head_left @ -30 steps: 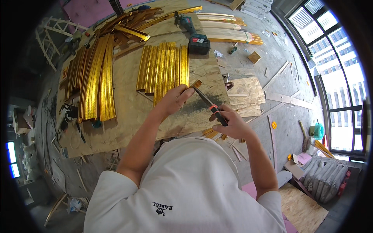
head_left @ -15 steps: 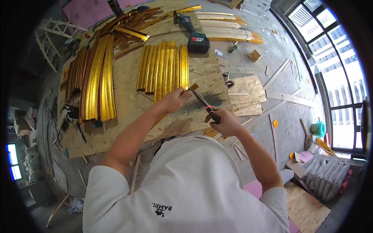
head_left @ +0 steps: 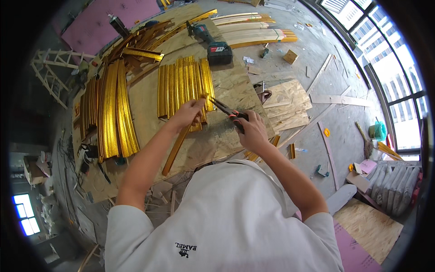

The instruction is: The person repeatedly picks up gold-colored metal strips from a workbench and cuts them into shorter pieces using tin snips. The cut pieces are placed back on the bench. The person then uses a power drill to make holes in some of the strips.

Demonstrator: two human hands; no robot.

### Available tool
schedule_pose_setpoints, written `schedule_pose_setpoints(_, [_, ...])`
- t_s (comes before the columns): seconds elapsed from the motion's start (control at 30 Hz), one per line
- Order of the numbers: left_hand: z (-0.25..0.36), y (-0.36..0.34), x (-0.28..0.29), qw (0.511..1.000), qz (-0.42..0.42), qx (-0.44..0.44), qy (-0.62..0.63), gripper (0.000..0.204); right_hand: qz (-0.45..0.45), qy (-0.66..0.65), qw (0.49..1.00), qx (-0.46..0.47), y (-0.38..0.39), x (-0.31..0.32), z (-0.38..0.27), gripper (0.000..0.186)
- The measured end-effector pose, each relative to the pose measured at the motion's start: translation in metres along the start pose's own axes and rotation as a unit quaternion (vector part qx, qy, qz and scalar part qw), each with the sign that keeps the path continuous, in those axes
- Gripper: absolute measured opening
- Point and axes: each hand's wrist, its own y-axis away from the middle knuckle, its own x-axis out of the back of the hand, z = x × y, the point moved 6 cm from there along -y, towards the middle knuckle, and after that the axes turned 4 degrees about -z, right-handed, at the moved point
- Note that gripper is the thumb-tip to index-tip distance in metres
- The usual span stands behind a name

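Observation:
A gold trim strip [head_left: 176, 152] lies slantwise over the board table, with my left hand [head_left: 186, 114] closed around it near its far end. My right hand [head_left: 254, 132] grips a pair of snips [head_left: 236, 117] with black and orange handles. The tips of the snips touch or nearly touch the far end of that strip, just beyond my left fingers; whether the jaws are closed on it cannot be made out. Under and beyond my left hand lies a row of gold trim strips [head_left: 179, 84].
A longer stack of gold strips [head_left: 113, 113] covers the table's left side. A cordless saw [head_left: 210, 43] lies at the far edge, beside a brown and gold strip pile [head_left: 145, 38]. Board offcuts [head_left: 287, 102] and wood scraps lie on the floor to the right.
The snips have swung to a flatter angle, and their tips are now at the strip's end. My left hand, still holding the strip, has moved slightly left. The whole view has shifted.

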Motion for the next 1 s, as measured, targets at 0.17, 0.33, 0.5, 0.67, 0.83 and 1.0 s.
schedule_pose_setpoints(0.17, [0.034,0.04,0.0,0.979,-0.062,-0.16,0.112,0.051,-0.098,-0.212,0.972,-0.038,0.013,0.008,0.015,0.031])
schedule_pose_setpoints(0.33, [0.046,0.056,-0.027,0.971,-0.116,-0.157,0.14,0.054,-0.121,-0.225,0.967,0.003,0.012,0.024,0.003,0.029])
schedule_pose_setpoints(0.5, [0.036,0.052,-0.031,0.975,-0.099,-0.141,0.137,0.065,-0.157,-0.2,0.967,-0.027,0.011,0.033,0.003,0.022])
schedule_pose_setpoints(0.67, [0.038,0.054,-0.033,0.971,-0.108,-0.178,0.118,0.068,-0.152,-0.191,0.97,-0.002,0.01,0.039,0.0,0.029])
schedule_pose_setpoints(0.83, [0.056,0.07,-0.037,0.973,-0.046,-0.216,0.067,0.065,-0.164,-0.263,0.951,-0.016,0.013,0.042,-0.003,0.028])
schedule_pose_setpoints(1.0, [0.063,0.073,-0.028,0.972,-0.099,-0.199,0.081,0.06,-0.313,-0.427,0.838,-0.128,0.022,0.049,-0.005,0.027])
